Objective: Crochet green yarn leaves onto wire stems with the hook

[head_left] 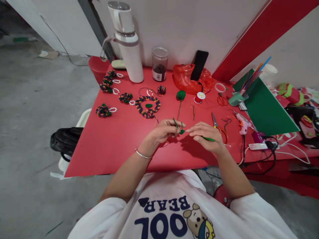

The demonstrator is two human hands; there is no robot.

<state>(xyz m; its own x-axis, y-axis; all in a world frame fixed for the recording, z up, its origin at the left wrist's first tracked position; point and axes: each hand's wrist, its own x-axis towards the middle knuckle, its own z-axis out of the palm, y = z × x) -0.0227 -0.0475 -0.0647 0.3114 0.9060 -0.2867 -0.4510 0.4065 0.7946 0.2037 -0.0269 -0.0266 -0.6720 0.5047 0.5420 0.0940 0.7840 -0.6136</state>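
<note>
Over the near part of the red table (112,146), my left hand (163,131) pinches a small green pipe-cleaner piece (179,127) whose thin ends stick up between the fingers. My right hand (206,132) is closed as well, fingertips meeting the same green piece, and a green stem (208,139) runs under its fingers. A silver bangle (142,154) circles my left wrist. Just beyond the hands lie a green pom-pom on a stick (180,95) and a multicoloured braided ring (147,106).
Several beaded multicoloured ornaments (103,111) lie at the left. A white flask (128,43), a jar (159,63), a red bag (185,79) and a phone (199,64) stand at the back. Scissors (216,124), a red thread spool (199,97), a pink glue gun (242,123) and cables lie right.
</note>
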